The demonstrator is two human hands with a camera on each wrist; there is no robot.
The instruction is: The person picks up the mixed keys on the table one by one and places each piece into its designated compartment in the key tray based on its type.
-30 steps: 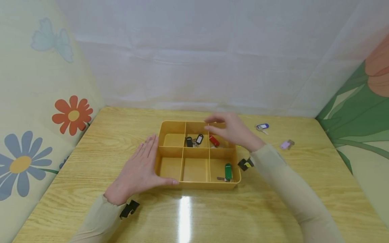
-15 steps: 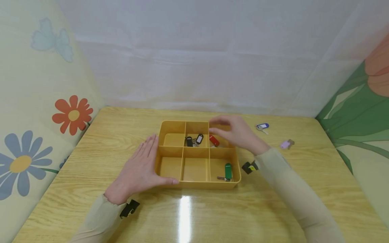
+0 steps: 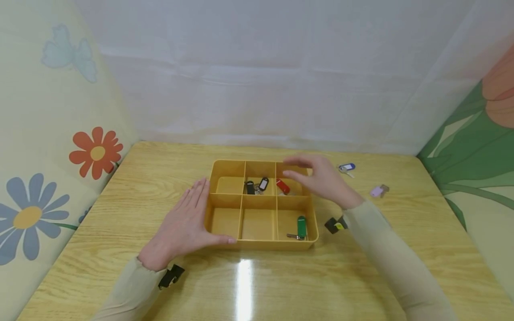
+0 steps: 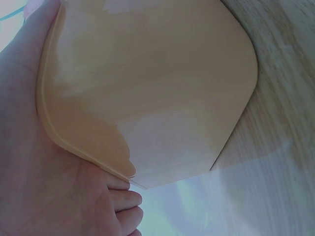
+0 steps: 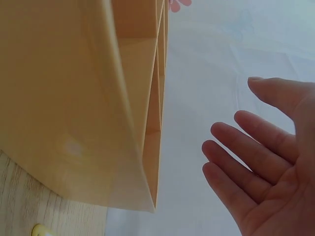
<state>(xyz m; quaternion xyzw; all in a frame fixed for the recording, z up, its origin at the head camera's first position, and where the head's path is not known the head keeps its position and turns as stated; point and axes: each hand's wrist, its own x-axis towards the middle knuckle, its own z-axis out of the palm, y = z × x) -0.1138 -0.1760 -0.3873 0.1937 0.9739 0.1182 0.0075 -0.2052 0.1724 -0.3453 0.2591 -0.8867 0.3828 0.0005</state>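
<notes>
A yellow box (image 3: 277,244) split into six-like compartments by dividers sits mid-table. My left hand (image 3: 186,220) rests along its left side, fingers straight, thumb on the front rim. Above the back right compartment hovers my right hand (image 3: 323,180), holding nothing; its fingers are spread and loosely bent in the right wrist view. A red key tag (image 3: 283,186) lies in that compartment, partly hidden by walls. Two black key tags (image 3: 263,183) with keys are in the back middle compartment. In the front right one lies a green key tag (image 3: 301,226) with a key.
On the table to the right lie a blue key tag (image 3: 347,166) with a key and a lilac key tag (image 3: 377,191) with keys. A yellow object (image 5: 42,230), partly cut off, shows beside the box in the right wrist view. White cloth (image 3: 257,89) hangs behind the table.
My right hand has drawn back to the right over the back right compartment. My left hand, the box and the key tags have stayed put.
</notes>
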